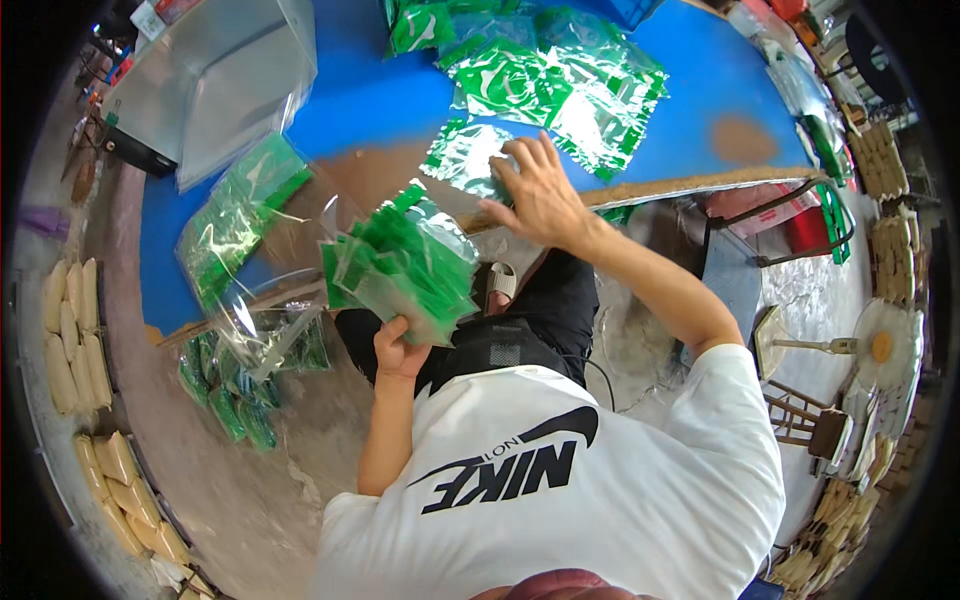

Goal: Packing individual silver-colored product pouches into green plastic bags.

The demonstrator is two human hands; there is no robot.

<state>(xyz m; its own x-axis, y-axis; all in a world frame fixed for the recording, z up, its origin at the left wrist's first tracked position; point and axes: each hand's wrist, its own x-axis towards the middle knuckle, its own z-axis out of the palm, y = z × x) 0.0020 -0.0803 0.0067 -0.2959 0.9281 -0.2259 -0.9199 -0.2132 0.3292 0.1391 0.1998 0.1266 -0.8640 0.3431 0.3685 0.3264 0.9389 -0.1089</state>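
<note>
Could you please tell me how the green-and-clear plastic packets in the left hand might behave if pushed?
Those packets look thin, so probably floppy and light; their glossy sheen suggests slipperiness, and the uneven stack might slide apart.

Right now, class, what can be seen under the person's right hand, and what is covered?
Partly under the right hand is a shiny silver packet with green edging, on the blue table. The hand covers the packet's right end, so that part cannot be seen.

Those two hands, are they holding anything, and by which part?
The left hand holds a stack of green bags by its near edge, thumb on top. The right hand is at a shiny packet; whether it grips cannot be told.
</note>
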